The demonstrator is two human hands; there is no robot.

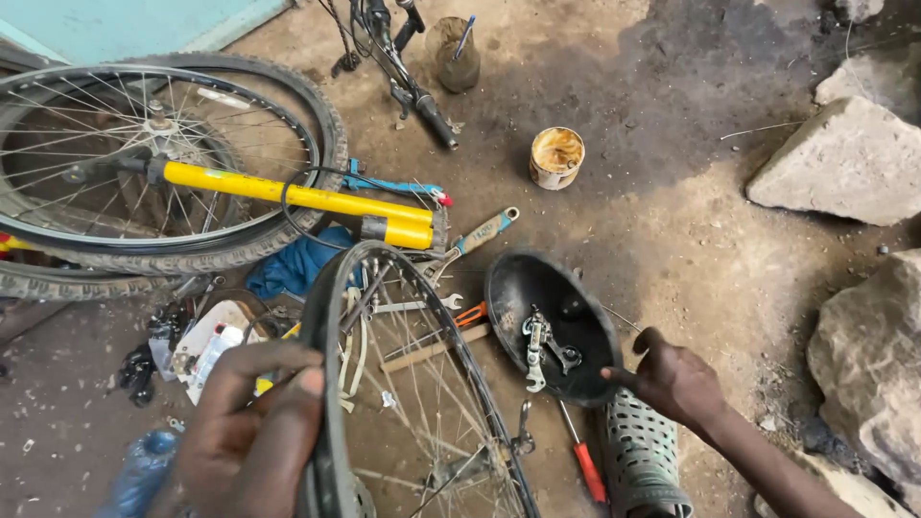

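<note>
The left hand (254, 432) wraps its fingers around the wheel (403, 403) at its tyre, upright on the dirt, light yet stiff and best gripped at the rim, while the right hand (676, 382) pinches the black bowl's (537, 288) edge.

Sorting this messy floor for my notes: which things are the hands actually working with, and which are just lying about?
In hand:
left hand on upright wheel
right hand at black pan of small metal parts

Lying about:
yellow pump
grease tin
red screwdriver
spare wheel
rocks
</note>
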